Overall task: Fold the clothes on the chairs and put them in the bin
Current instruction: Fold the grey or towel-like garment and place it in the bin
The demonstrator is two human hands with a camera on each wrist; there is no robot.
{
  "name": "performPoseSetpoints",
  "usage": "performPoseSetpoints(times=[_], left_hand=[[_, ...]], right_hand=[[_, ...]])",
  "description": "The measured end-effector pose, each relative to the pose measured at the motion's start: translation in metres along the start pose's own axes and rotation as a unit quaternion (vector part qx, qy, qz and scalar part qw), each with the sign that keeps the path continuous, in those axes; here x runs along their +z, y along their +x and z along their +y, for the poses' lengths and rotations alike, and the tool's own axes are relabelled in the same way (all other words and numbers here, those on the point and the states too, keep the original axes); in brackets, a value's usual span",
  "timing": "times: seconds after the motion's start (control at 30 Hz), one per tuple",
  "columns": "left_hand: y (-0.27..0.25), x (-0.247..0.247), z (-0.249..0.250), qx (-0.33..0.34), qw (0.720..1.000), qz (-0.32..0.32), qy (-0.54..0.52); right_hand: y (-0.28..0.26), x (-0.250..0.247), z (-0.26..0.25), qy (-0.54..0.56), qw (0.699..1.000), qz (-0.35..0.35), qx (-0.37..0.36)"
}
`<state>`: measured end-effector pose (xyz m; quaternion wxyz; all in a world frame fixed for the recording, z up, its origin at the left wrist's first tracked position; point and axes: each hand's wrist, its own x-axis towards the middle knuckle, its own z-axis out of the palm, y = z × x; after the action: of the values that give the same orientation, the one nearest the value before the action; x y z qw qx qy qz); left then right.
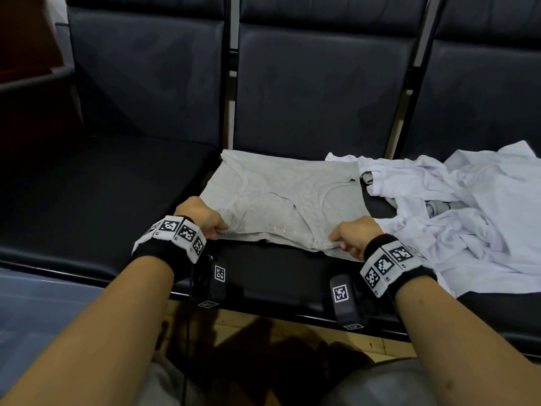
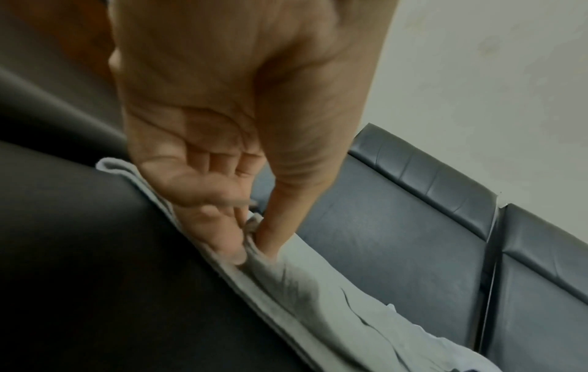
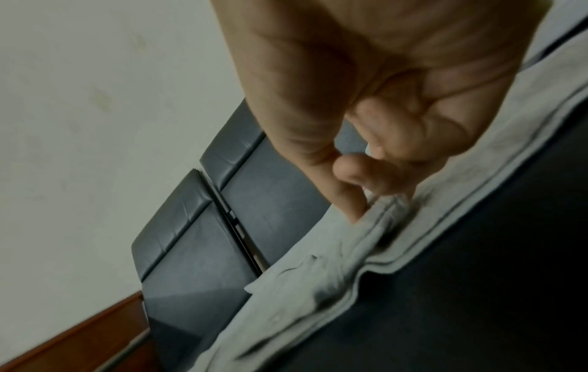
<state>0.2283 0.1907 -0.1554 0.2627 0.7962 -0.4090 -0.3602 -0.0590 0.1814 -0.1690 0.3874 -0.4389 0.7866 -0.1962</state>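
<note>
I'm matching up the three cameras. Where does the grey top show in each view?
Head: grey top flat on the middle seat, near edge pinched by both hands.
Left wrist: lower centre, below the left hand.
Right wrist: lower centre, below the right hand.
Shared landmark: the dark seat backs.

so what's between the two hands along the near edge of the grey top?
Only the flat grey cotton tank top itself: its near edge with a small pink label, pinched by left hand and right hand. Head view shows it.
</note>
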Motion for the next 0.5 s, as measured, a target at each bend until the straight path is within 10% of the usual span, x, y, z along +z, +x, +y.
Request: performPoseSetpoints(times=[0.17,0.37,0.5], left_hand=[[0.006,-0.004,-0.002,0.001,0.999,-0.007,0.043],[0.011,-0.011,-0.004,0.000,0.969,0.151,0.195],[0.015,-0.013,-0.009,-0.051,0.973,0.107,0.198]], right_hand=[[-0.001,0.002,-0.002,-0.090,0.996,0.018,-0.003],[0.001,-0.006,0.002,-0.137,0.985,0.103,0.019],[-0.002,-0.005,0.000,-0.221,0.961,0.138,0.098]])
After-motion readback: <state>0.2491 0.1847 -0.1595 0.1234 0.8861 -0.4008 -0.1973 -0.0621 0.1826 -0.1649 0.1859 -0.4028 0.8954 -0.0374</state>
